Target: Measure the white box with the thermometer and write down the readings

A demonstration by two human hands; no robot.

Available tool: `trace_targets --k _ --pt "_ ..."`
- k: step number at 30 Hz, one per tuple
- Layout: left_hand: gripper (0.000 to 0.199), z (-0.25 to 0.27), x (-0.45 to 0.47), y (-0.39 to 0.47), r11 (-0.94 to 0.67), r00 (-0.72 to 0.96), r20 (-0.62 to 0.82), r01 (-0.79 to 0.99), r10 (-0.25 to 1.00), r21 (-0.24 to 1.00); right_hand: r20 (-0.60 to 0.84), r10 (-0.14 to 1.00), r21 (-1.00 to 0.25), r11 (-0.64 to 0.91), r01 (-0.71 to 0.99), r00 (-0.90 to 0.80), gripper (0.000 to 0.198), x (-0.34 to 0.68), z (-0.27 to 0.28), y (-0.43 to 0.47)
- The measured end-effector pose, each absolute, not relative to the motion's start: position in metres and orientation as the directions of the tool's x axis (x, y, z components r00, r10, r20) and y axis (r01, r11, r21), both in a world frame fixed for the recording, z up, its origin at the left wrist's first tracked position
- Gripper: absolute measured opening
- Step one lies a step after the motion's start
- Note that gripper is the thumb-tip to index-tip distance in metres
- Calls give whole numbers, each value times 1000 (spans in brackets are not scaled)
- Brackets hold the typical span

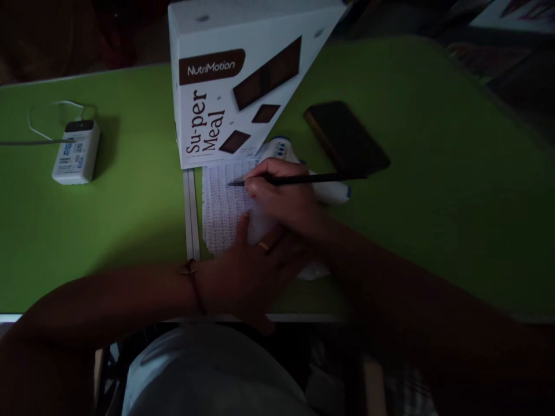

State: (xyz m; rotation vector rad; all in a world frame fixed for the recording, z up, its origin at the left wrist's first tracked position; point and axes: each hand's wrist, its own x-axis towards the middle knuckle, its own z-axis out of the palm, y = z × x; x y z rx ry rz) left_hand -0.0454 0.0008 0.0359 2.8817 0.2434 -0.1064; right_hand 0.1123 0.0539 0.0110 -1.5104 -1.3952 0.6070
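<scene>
A slim black pen [299, 178] is pinched in my right hand [288, 193], its point on a sheet of paper [223, 202] covered in small rows of writing. My left hand [255, 263], wearing a ring, lies flat across the lower part of the sheet with its fingers apart. Part of the paper is hidden under both hands. Behind my right hand lies a white object with blue ends [281, 149], partly covered, its kind unclear. Along the paper's left side runs a pale flat strip [191, 214].
A white "Su-per Meal" box [217, 34] stands just beyond the paper. To its right lies a dark phone-like object [347, 133]. A white power adapter [77, 153] with a cable [32, 142] sits at left on the green table [139, 202]. The scene is dim.
</scene>
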Motion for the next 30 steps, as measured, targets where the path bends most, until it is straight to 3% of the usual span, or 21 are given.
trace_targets --k 18,25,30 --pt "129 40 -46 1 -960 981 -121 175 151 221 275 940 -839 131 528 204 5 112 12 55" --pt "127 39 -45 2 -954 983 -96 175 156 244 231 941 -893 104 437 249 7 113 10 53" --pt "126 37 -46 1 -956 984 -97 168 149 239 267 930 -868 120 481 251 6 115 7 56"
